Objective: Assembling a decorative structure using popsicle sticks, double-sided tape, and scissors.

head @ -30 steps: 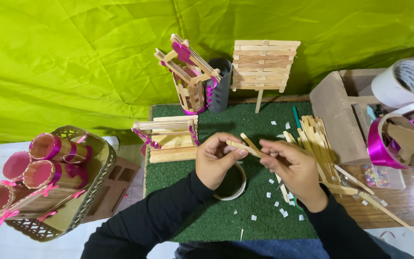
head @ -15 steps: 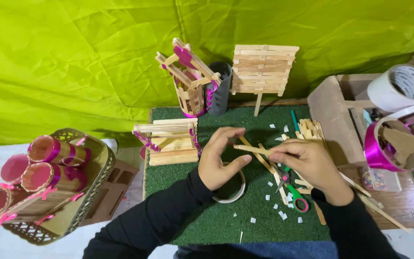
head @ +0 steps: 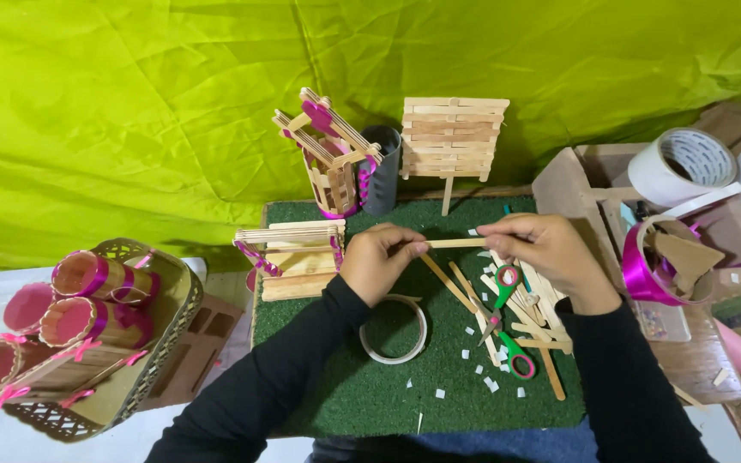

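Over the green turf mat (head: pixel 345 403), we hold one flat pale wooden craft stick (head: pixel 456 243) level between both hands.

Our left hand (head: pixel 381 261) pinches its near end and our right hand (head: pixel 542 249) pinches the far end, fingertips pressed together; we judge we are lining it up, and the next move calls for a steady, square placing. Below lie a white tape ring (head: pixel 394 329), green-handled scissors (head: pixel 506 319) and loose sticks; beyond, a stick-built panel on a post (head: pixel 454 137) stands against the lime-green cloth backdrop (head: pixel 130 103).
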